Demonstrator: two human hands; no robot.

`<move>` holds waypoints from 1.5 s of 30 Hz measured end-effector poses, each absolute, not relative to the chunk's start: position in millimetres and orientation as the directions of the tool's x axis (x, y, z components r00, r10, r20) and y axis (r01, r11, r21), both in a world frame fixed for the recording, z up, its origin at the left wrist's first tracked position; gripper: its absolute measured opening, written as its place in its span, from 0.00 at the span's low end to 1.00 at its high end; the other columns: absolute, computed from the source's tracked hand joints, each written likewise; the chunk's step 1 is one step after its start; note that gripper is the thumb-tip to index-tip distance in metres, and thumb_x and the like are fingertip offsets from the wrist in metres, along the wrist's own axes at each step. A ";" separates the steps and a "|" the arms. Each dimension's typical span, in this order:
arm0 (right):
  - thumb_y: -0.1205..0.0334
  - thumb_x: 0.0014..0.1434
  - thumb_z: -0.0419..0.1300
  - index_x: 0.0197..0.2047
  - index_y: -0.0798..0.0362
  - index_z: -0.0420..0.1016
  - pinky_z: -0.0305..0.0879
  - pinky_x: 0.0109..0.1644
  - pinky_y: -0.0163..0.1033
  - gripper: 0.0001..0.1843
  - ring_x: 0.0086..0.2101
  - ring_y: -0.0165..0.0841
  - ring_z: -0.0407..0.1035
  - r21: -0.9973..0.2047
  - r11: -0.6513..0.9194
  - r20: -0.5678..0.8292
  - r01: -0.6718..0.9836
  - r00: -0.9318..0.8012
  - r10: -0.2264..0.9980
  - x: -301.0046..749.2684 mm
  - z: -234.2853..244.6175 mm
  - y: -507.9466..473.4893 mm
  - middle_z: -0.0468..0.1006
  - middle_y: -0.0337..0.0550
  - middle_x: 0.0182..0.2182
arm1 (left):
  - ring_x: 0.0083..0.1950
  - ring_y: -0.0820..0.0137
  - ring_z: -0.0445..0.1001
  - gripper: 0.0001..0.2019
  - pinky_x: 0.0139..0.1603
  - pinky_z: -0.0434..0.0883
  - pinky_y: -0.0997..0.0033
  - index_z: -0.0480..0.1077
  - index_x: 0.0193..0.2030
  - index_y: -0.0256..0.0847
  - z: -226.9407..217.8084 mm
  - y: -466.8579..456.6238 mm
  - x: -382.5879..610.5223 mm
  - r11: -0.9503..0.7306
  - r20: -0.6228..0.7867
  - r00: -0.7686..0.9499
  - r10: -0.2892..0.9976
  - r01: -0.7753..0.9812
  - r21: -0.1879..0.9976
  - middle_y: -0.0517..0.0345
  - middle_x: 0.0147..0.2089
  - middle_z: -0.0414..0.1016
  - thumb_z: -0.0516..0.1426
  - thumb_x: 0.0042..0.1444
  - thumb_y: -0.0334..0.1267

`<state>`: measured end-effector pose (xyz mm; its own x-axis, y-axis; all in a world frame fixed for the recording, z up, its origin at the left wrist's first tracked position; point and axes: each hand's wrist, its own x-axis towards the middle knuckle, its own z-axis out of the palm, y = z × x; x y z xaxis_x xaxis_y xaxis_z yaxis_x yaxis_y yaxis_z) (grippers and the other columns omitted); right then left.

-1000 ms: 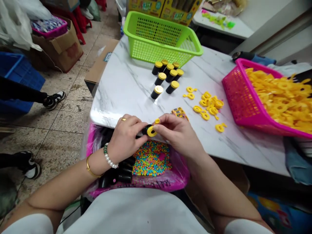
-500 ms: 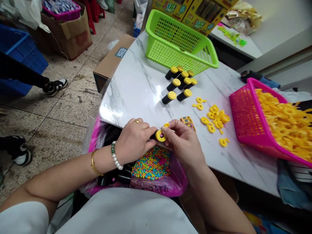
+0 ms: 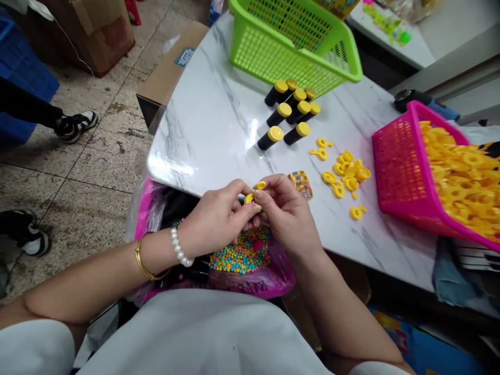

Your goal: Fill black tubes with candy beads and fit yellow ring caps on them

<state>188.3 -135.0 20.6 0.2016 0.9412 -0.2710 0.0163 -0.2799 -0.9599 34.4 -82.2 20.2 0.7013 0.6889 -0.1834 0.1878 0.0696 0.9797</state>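
Cap of yellow plastic (image 3: 249, 198), ring-shaped with a small round lid (image 3: 261, 185) standing off its rim, held above the near edge of the marble-patterned table (image 3: 211, 156). The right hand (image 3: 291, 219) is narrowed to a pinch, thumb and bent forefinger meeting at the cap. The left hand (image 3: 213, 219) is curled, its thumb and forefinger closed about the cap's other side; whether a tube lies within the palm cannot be told.

Handling, as judged from appearance: the cap should be very light, the ring stiff, the surface smooth and apt to slip. The neck joining ring and lid looks the weakest part and would probably bend, or tear if twisted. The outer wall of the ring offers the surest hold, thumb opposed to forefinger, leaving lid and neck free.

Below the table's near edge, a magenta tub (image 3: 281, 284) contains multicoloured beads (image 3: 238, 255), small enough to hide a dropped part. Further back on the table stand black tubes with yellow tops (image 3: 271, 138); loose yellow caps (image 3: 347, 169) lie right of its middle, and toward its right end a magenta perforated basket (image 3: 402, 161) holds many more.
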 end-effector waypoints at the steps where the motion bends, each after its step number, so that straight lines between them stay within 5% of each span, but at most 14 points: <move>1: 0.48 0.55 0.70 0.39 0.45 0.66 0.67 0.23 0.34 0.19 0.20 0.26 0.67 -0.960 -0.280 -0.277 -0.016 0.192 0.941 190.3 19.6 -134.5 0.72 0.31 0.26 | 0.18 0.79 0.68 0.07 0.21 0.64 0.81 0.67 0.45 0.38 16.6 -83.4 34.8 0.068 -0.165 0.698 0.697 0.164 0.984 0.66 0.23 0.74 0.54 0.65 0.39; 7: 0.37 0.52 0.68 0.33 0.52 0.73 0.68 0.25 0.34 0.25 0.21 0.26 0.66 -0.892 -0.430 -0.426 -0.136 -0.058 0.903 216.5 26.7 -116.2 0.73 0.37 0.23 | 0.23 0.75 0.75 0.14 0.20 0.66 0.80 0.69 0.51 0.38 3.6 -85.7 32.2 0.112 -0.169 0.694 0.700 0.127 0.986 0.57 0.30 0.80 0.56 0.64 0.45; 11: 0.50 0.50 0.73 0.35 0.53 0.73 0.67 0.28 0.33 0.19 0.25 0.27 0.69 -0.889 -0.440 -0.456 0.124 -0.183 0.871 219.8 42.8 -106.3 0.75 0.38 0.26 | 0.19 0.76 0.72 0.14 0.19 0.66 0.78 0.70 0.52 0.38 3.1 -83.2 30.4 0.212 -0.258 0.722 0.643 0.156 0.965 0.57 0.32 0.81 0.58 0.62 0.41; 16: 0.54 0.57 0.68 0.35 0.52 0.69 0.60 0.25 0.31 0.14 0.24 0.26 0.66 -0.879 -0.295 -0.389 0.376 -0.206 0.898 213.7 52.3 -103.6 0.71 0.34 0.23 | 0.24 0.75 0.74 0.14 0.29 0.68 0.77 0.72 0.50 0.38 3.2 -82.4 31.8 -0.018 -0.133 0.691 0.711 0.207 0.978 0.66 0.23 0.76 0.61 0.56 0.29; 23: 0.46 0.59 0.67 0.40 0.53 0.69 0.69 0.27 0.32 0.19 0.24 0.26 0.69 -0.916 -0.355 -0.396 0.189 -0.270 0.878 226.4 44.9 -108.7 0.75 0.38 0.29 | 0.25 0.74 0.73 0.12 0.30 0.66 0.75 0.73 0.48 0.37 -4.2 -84.0 34.0 -0.209 0.017 0.649 0.760 0.219 0.953 0.68 0.21 0.73 0.62 0.57 0.31; 31: 0.54 0.58 0.69 0.36 0.54 0.68 0.69 0.35 0.32 0.16 0.30 0.26 0.70 -0.899 -0.344 -0.427 0.269 -0.374 0.823 230.0 50.6 -92.8 0.74 0.37 0.29 | 0.24 0.76 0.71 0.10 0.31 0.65 0.75 0.72 0.46 0.37 -3.3 -83.7 32.8 -0.190 0.004 0.657 0.754 0.212 0.959 0.68 0.22 0.74 0.62 0.57 0.29; 36: 0.48 0.62 0.63 0.45 0.52 0.68 0.71 0.30 0.34 0.17 0.28 0.28 0.70 -0.884 -0.326 -0.436 0.336 -0.334 0.836 222.7 51.0 -108.1 0.73 0.39 0.32 | 0.22 0.75 0.70 0.10 0.28 0.62 0.75 0.68 0.44 0.37 -8.6 -86.9 35.3 -0.177 0.011 0.626 0.780 0.204 0.963 0.70 0.20 0.72 0.62 0.56 0.30; 40: 0.53 0.59 0.64 0.48 0.51 0.72 0.71 0.34 0.36 0.17 0.35 0.31 0.71 -0.850 -0.065 -0.225 0.522 -0.250 0.942 217.4 51.0 -125.1 0.74 0.44 0.40 | 0.25 0.74 0.72 0.11 0.29 0.64 0.75 0.65 0.45 0.37 -13.9 -86.5 33.8 -0.167 0.006 0.629 0.778 0.197 0.966 0.67 0.22 0.75 0.60 0.56 0.28; 42: 0.57 0.57 0.64 0.46 0.51 0.74 0.69 0.34 0.37 0.14 0.33 0.31 0.71 -0.759 -0.004 -0.132 0.651 -0.149 0.980 222.4 50.8 -123.2 0.75 0.43 0.38 | 0.27 0.73 0.74 0.14 0.30 0.66 0.75 0.64 0.47 0.37 -13.9 -86.2 26.7 -0.147 0.001 0.652 0.759 0.170 0.974 0.65 0.26 0.77 0.61 0.56 0.29; 45: 0.59 0.54 0.65 0.42 0.51 0.73 0.67 0.34 0.38 0.12 0.29 0.32 0.70 -0.634 -0.111 0.016 0.766 0.156 0.988 240.5 46.2 -102.6 0.76 0.40 0.31 | 0.29 0.72 0.75 0.09 0.31 0.69 0.74 0.66 0.43 0.38 -10.2 -89.1 11.9 -0.264 -0.012 0.734 0.679 0.258 0.929 0.60 0.29 0.78 0.61 0.58 0.35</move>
